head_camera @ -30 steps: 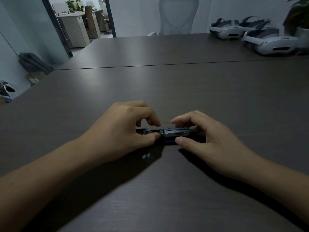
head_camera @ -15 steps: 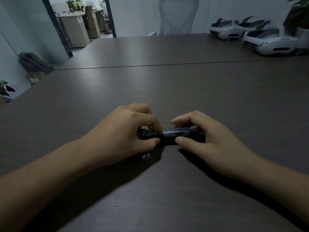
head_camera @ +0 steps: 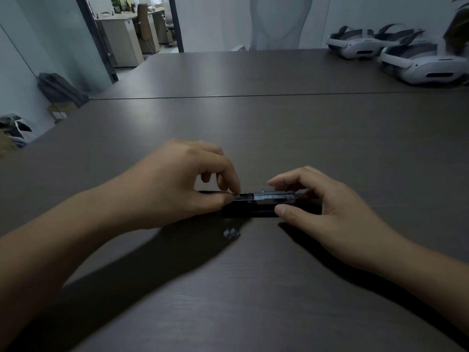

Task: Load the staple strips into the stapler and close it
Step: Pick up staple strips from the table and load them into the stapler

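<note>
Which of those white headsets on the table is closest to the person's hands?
The headset at the far right, standing foremost, closest to the seam across the table. The other headsets sit further back and to its left, nearer the chair.

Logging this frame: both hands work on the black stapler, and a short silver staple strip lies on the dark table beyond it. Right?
Not quite: the head view shows the short silver staple strip on the near side of the black stapler, toward the person.
</note>
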